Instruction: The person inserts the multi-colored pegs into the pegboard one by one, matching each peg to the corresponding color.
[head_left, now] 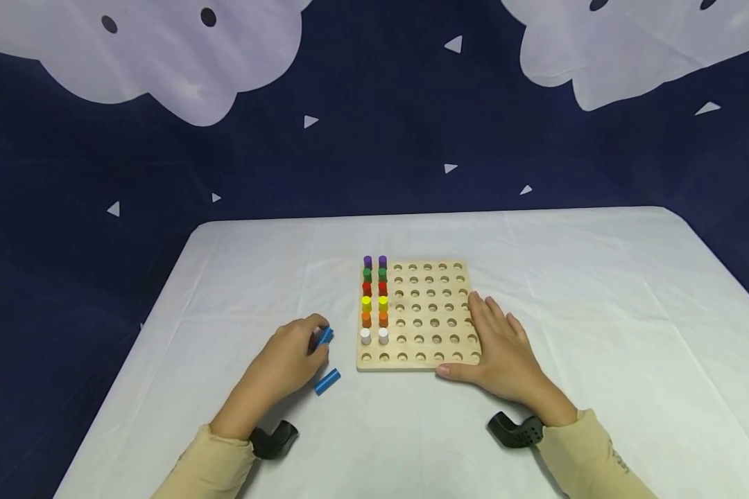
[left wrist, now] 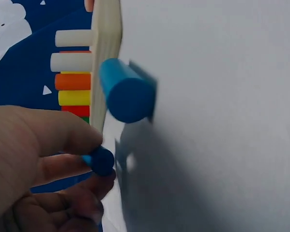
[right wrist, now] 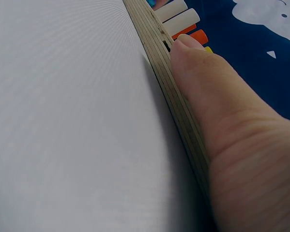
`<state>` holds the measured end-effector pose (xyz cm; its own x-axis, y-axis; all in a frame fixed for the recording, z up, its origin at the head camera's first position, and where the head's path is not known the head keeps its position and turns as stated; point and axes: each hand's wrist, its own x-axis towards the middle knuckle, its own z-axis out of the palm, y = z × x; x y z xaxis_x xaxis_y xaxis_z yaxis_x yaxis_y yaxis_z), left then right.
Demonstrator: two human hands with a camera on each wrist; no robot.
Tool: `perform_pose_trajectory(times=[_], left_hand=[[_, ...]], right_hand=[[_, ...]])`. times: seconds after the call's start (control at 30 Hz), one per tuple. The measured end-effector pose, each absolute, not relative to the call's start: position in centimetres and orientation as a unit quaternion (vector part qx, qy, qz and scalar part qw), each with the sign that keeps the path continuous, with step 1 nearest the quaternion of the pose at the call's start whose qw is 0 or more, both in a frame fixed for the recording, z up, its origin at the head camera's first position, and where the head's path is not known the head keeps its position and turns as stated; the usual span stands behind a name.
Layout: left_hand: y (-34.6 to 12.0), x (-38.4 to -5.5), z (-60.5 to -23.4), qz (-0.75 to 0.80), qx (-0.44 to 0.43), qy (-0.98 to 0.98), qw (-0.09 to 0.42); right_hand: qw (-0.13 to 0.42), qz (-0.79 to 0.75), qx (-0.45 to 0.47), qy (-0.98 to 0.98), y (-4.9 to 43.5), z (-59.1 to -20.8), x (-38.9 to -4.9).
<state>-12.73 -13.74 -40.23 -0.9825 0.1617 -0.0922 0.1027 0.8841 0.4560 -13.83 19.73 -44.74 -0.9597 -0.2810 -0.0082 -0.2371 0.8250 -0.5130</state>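
My left hand pinches a blue peg between thumb and fingers, low over the cloth to the left of the wooden pegboard. A second blue peg lies on the cloth just nearer to me, apart from the hand. Spread over the pegboard's right edge, my right hand rests with fairly straight fingers. Its thumb lies along the near edge. Two columns of pegs stand at the board's left side, paired by colour: purple, green, red, yellow, orange and white from far to near.
A white cloth covers the table. Rows of round holes run across the board's middle and right, and along its nearest row. Behind the table hangs a dark blue backdrop with clouds and triangles. Each wrist wears a black device.
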Motion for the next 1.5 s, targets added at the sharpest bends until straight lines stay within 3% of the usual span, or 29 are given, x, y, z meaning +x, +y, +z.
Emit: perform_pose_trajectory(times=[0.3, 0.63, 1.17, 1.5], left_hand=[[-12.2, -11.4, -39.1, 0.316, 0.055, 0.946, 0.038], [-10.2, -10.9, -39.9, 0.361, 0.111, 0.926, -0.007], [-7.9, -11.4, -40.5, 0.298, 0.202, 0.932, -0.045], [-7.7, -11.1, -40.5, 0.272, 0.223, 0.935, -0.042]], right_hand=[[0.042, -0.262, -0.135, 0.955, 19.7, -44.5, -13.9], [0.041, -0.262, -0.137, 0.954, 19.7, -44.8, -14.0], [0.046, -0.263, -0.136, 0.954, 19.6, -44.5, -13.8], [0.048, -0.26, -0.134, 0.955, 19.6, -44.4, -13.7]])
